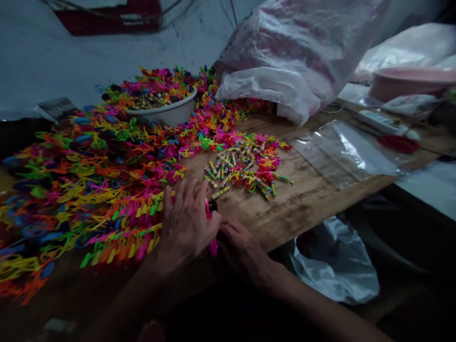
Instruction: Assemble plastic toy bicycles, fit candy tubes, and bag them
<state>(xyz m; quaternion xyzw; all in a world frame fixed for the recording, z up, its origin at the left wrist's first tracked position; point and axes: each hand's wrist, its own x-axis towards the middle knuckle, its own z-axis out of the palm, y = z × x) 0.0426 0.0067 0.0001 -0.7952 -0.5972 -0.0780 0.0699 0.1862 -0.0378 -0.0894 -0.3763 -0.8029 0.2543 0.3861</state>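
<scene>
My left hand (pixel 187 216) lies palm down with its fingers stretched out over the right end of neat rows of small coloured plastic pieces (pixel 123 251). By its thumb is a bright pink plastic piece (pixel 213 247), with a small black part just above. My right hand (pixel 239 237) meets the left thumb at the table's front edge, its fingers pressed together. What they pinch is hidden in shadow. Beyond the hands lies a small pile of patterned yellow-green sticks (pixel 231 164) mixed with pink and red plastic pieces.
A large heap of tangled coloured plastic pieces (pixel 89 156) covers the left of the wooden table (pixel 295 209). Behind it stands a heaped white basin (pixel 174 114). A big plastic sack (pixel 285 52), clear bags (pixel 345 152) and a power strip (pixel 381 121) are rightward. A white bag (pixel 338 266) hangs below.
</scene>
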